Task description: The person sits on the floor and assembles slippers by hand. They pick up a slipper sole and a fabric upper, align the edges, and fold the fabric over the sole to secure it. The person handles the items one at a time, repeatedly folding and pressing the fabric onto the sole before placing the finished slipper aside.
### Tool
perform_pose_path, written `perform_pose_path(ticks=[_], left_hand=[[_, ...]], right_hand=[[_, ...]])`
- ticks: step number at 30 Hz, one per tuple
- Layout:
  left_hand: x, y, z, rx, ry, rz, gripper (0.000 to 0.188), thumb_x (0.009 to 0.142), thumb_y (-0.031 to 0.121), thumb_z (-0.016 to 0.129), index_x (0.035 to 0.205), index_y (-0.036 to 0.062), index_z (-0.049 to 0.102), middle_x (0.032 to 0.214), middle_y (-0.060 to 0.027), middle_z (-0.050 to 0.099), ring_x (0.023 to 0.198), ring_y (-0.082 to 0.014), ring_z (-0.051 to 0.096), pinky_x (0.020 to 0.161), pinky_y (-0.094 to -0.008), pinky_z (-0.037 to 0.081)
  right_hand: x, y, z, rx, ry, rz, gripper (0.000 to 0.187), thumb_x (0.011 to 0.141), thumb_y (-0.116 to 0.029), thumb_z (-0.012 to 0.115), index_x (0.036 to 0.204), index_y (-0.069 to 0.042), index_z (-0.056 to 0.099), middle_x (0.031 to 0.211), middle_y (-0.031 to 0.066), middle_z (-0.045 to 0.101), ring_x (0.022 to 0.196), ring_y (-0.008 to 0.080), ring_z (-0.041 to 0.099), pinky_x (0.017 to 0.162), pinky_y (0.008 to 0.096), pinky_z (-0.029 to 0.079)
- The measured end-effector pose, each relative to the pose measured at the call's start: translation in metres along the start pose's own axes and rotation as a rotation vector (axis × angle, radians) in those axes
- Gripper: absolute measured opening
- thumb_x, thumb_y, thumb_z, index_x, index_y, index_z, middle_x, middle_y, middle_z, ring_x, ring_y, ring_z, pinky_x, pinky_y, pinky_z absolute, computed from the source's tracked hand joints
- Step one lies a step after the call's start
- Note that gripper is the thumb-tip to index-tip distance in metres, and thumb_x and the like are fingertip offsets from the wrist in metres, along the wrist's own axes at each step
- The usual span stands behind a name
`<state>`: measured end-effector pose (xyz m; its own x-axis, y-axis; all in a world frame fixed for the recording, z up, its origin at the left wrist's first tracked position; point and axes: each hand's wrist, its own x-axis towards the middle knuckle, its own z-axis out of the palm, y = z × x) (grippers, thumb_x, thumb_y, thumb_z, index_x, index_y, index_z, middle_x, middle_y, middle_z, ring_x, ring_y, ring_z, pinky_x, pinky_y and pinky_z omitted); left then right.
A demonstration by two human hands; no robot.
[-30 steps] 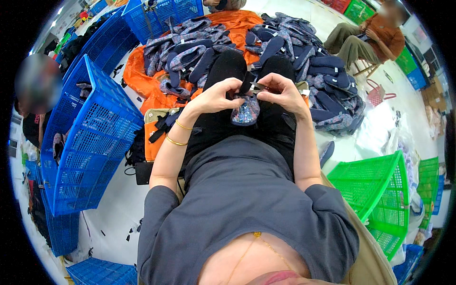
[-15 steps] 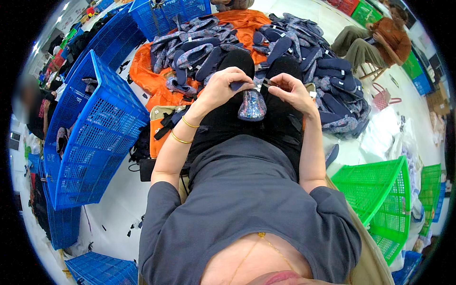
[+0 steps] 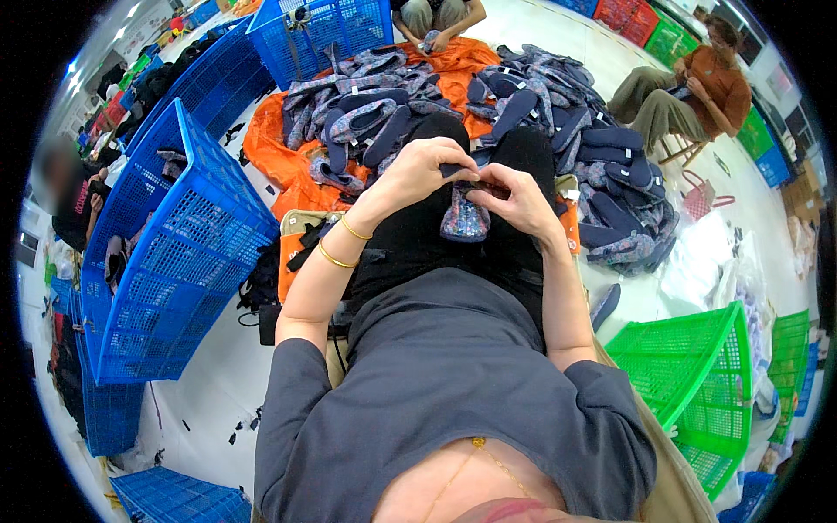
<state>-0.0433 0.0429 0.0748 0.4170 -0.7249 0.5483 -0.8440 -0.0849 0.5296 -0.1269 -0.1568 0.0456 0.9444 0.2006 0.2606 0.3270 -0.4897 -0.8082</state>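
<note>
Over my lap hangs a slipper (image 3: 464, 222) in speckled blue, multicoloured fabric, its rounded end toward me. My left hand (image 3: 425, 174) is closed on its far end, where a bit of dark navy shows by the fingertips. Close beside it, my right hand (image 3: 523, 202) is closed in a pinch at the slipper's upper edge. Something small and dark shows under those fingers, too hidden to name. Beyond my knees lie a left heap of similar slippers (image 3: 362, 118) and a right heap (image 3: 602, 161), many with navy soles up.
An orange sheet (image 3: 288, 179) lies under the left heap. Tall blue crates (image 3: 187, 253) stand at my left, green crates (image 3: 689, 366) at my right. One person sits on a stool (image 3: 684, 152) at far right; another person's hands (image 3: 432, 39) hold a slipper beyond the heaps.
My right hand has moved left and slightly down, against the slipper and nearer my left hand. The view has tilted up a little, bringing the far person's hands into sight.
</note>
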Motion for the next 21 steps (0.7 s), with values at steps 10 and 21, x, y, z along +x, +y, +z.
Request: perform_pose_path(ticks=[10, 21], left_hand=[[0.008, 0.001, 0.0, 0.044, -0.05, 0.048, 0.011, 0.077, 0.013, 0.074, 0.085, 0.0058, 0.071, 0.084, -0.0077, 0.068, 0.078, -0.0245, 0.066, 0.069, -0.032, 0.052], [0.01, -0.002, 0.001, -0.001, -0.064, 0.035, 0.012, 0.076, 0.015, 0.074, 0.085, 0.0072, 0.073, 0.082, -0.0092, 0.067, 0.077, -0.0261, 0.065, 0.068, -0.0335, 0.051]], right_hand=[[0.005, 0.009, 0.001, 0.043, -0.062, -0.05, 0.025, 0.083, -0.013, 0.073, 0.101, -0.001, 0.063, 0.08, -0.0003, 0.06, 0.073, 0.0057, 0.052, 0.065, 0.0233, 0.044], [0.006, 0.019, 0.008, 0.182, -0.024, -0.1, 0.027, 0.081, -0.022, 0.075, 0.092, -0.001, 0.062, 0.072, 0.0041, 0.058, 0.064, 0.0111, 0.052, 0.06, 0.0272, 0.043]])
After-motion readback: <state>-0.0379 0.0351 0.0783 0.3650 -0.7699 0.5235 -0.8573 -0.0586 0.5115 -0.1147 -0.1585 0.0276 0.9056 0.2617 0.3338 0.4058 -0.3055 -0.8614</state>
